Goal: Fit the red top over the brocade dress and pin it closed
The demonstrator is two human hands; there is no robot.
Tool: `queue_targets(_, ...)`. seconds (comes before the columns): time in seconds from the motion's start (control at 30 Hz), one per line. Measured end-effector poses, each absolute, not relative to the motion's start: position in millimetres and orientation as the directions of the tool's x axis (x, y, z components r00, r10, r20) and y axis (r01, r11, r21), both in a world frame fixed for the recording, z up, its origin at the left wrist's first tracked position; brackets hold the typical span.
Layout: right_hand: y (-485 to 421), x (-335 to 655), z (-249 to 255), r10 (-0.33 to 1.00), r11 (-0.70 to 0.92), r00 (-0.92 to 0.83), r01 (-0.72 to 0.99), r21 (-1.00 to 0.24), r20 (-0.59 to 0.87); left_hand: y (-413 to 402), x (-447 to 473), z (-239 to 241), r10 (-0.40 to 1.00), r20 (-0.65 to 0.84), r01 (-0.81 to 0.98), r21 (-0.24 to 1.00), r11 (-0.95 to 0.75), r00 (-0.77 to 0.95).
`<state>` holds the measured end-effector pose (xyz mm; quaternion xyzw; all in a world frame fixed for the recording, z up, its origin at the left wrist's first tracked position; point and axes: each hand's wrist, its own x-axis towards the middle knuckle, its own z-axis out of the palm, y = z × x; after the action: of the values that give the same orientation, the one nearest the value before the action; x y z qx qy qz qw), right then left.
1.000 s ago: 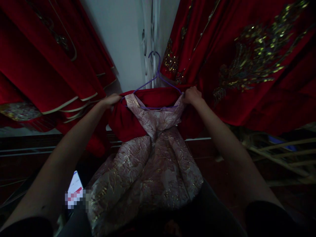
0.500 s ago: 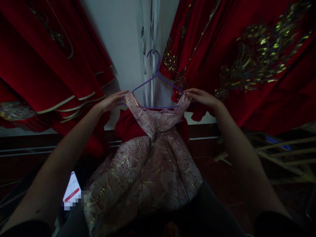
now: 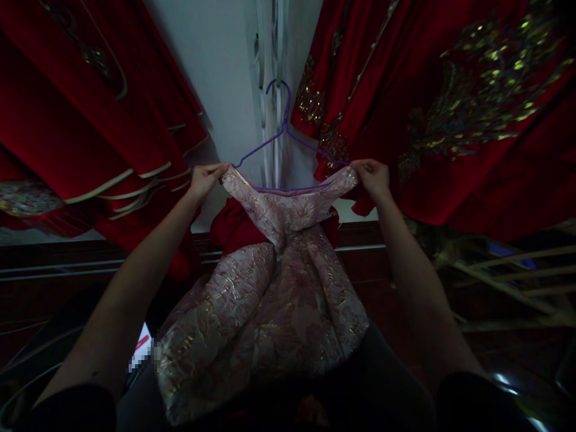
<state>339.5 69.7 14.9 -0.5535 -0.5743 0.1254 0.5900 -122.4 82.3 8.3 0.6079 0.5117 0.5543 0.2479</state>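
Observation:
A pale pink brocade dress [image 3: 306, 300] with gold patterning lies across my lap, its top raised on a purple hanger [image 3: 287, 114]. My left hand [image 3: 207, 179] pinches the dress's left shoulder at that end of the hanger. At the opposite shoulder, my right hand [image 3: 372, 175] grips the fabric between thumb and fingers. The neckline is stretched wide between both hands, and the hanger's lower bar runs along it. The hanger's hook overlaps pale vertical straps behind it; whether it hangs from them I cannot tell.
Red garments [image 3: 90, 120] with pale trim hang on the left. Red garments with gold sequins [image 3: 486, 102] hang on the right. A wooden slatted rack [image 3: 517, 282] stands at lower right. A lit phone screen [image 3: 143, 345] shows beside my left forearm.
Both hands have closed into pinches on the shoulders and moved outward. The dress's straps now spread wider over the hanger's ends. My left forearm covers more of the phone.

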Motion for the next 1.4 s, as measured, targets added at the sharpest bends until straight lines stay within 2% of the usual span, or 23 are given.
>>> queue_targets(0.1,57,351,-13,0.78,0.298,0.404,0.432,-0.851,0.479,77,-139,-15,0.908,0.374,0.339,0.892,-0.298,-0.186)
queue_targets(0.2,39,351,-41,0.817,0.253,0.405,0.389,-0.886,0.411,59,-151,-37,0.945,0.289,0.375,0.902,-0.215,-0.153)
queue_targets(0.3,22,339,-55,0.866,0.255,0.34,0.33,-0.909,0.366,39,-145,-46,0.981,0.188,0.424,0.893,-0.152,-0.043)
queue_targets(0.37,12,326,-56,0.879,0.3,0.288,0.284,-0.911,0.38,30,-127,-39,0.979,0.189,0.489,0.849,-0.202,0.076)
queue_targets(0.43,2,313,-52,0.875,0.353,0.248,0.262,-0.898,0.416,27,-98,-24,0.939,0.283,0.536,0.771,-0.344,0.195)
queue_targets(0.5,-8,301,-47,0.871,0.384,0.212,0.266,-0.884,0.443,27,-63,-5,0.839,0.449,0.509,0.668,-0.544,0.308)
queue_targets(0.53,-12,296,-45,0.87,0.396,0.194,0.273,-0.877,0.454,28,-45,3,0.775,0.533,0.498,0.598,-0.628,0.338)
queue_targets(0.6,-18,291,-44,0.868,0.419,0.15,0.291,-0.86,0.474,32,-11,13,0.667,0.609,0.535,0.424,-0.731,0.428)
queue_targets(0.67,-21,291,-45,0.856,0.444,0.133,0.304,-0.843,0.499,35,18,9,0.606,0.587,0.585,0.26,-0.769,0.537)
queue_targets(0.77,-18,297,-49,0.832,0.46,0.173,0.315,-0.83,0.526,33,47,-13,0.599,0.437,0.626,0.098,-0.773,0.671)
queue_targets(0.9,-12,308,-53,0.792,0.464,0.276,0.308,-0.83,0.545,7,54,-31,0.613,0.472,0.706,-0.028,-0.708,0.633)
queue_targets(1.1,-5,317,-58,0.696,0.449,0.447,0.339,-0.826,0.562,-38,21,-8,0.573,0.479,0.691,-0.106,-0.715,0.665)
queue_targets(1.4,-6,311,-47,0.679,0.462,0.439,0.367,-0.807,0.588,-45,4,0,0.566,0.442,0.678,-0.146,-0.72,0.696)
